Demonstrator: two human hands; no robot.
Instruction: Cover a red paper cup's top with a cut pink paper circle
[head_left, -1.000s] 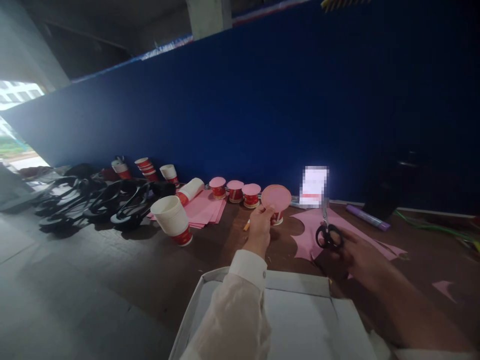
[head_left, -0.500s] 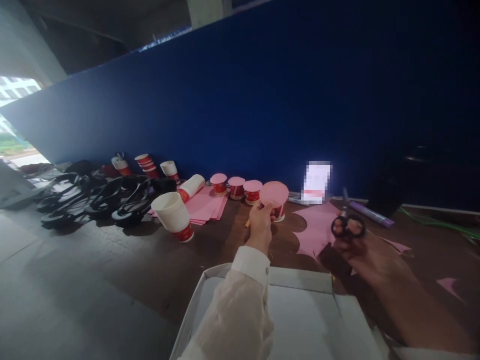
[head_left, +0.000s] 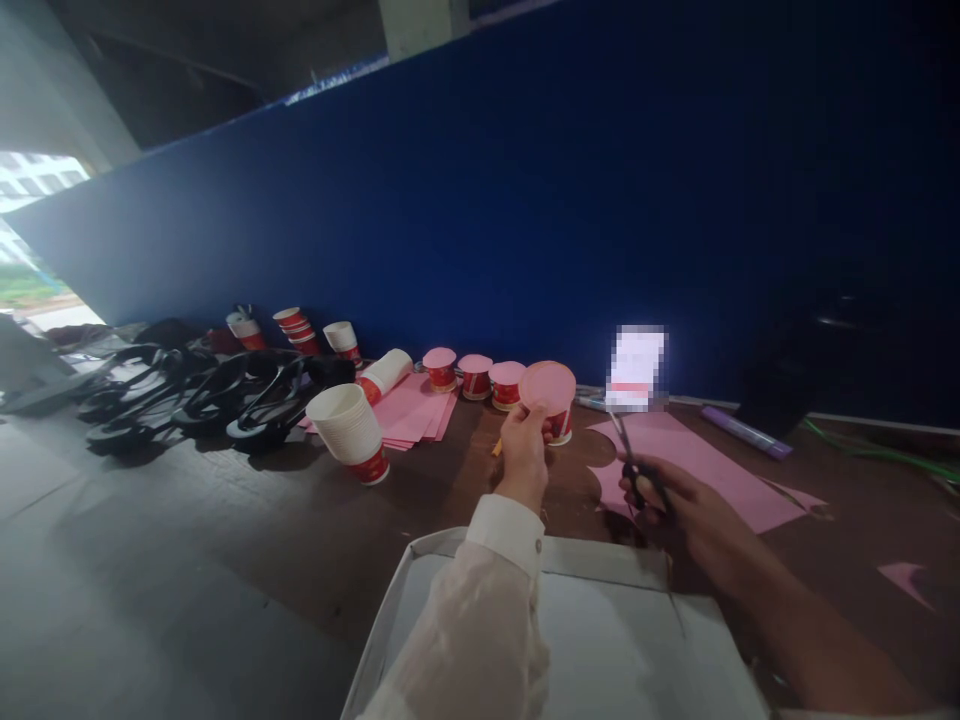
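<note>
One box (head_left: 600, 560) lies nearer than the paper disc (head_left: 547, 386). Right of the disc, the right hand (head_left: 679, 495) grasps scissors (head_left: 627, 458) in its fingers; the left hand (head_left: 523, 448) pinches the disc's near edge above the desk (head_left: 457, 460). Left of the disc, farther, stand three pink-topped cups (head_left: 475, 384).

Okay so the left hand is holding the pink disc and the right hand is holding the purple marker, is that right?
Not quite: the head view shows the right hand holding scissors; the purple marker lies on the table. The left hand does hold the pink disc.
</note>
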